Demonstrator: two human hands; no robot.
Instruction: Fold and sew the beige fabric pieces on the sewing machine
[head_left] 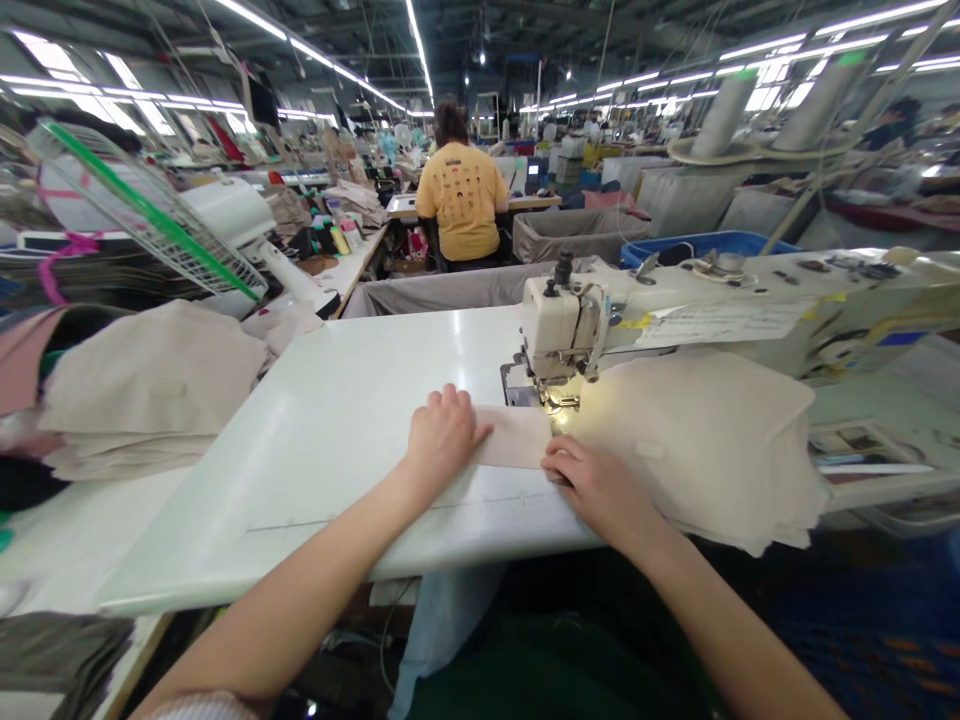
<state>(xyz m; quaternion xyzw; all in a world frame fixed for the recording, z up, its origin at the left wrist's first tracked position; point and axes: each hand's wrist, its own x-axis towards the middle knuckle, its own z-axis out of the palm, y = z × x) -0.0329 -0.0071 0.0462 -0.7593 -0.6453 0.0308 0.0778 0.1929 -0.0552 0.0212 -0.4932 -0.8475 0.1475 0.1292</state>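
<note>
In the head view, a beige strip [516, 436] lies on the pale surface [352, 410] just right of the frame's centre, its right end by the needle of a sewing machine [559, 335]. The left hand [442, 432] rests on the strip's left end, fingers bent; whether they grip cannot be told. The right hand's [600, 492] fingers pinch its lower right corner. Beige panels [712, 430] lie at right, beside that hand.

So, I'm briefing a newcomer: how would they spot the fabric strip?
Find the sewing machine on the pale table. Beside its lit needle area lies the fabric strip, between left hand and right hand. It's narrow, unlike the broad cloth stack to its right.
</note>
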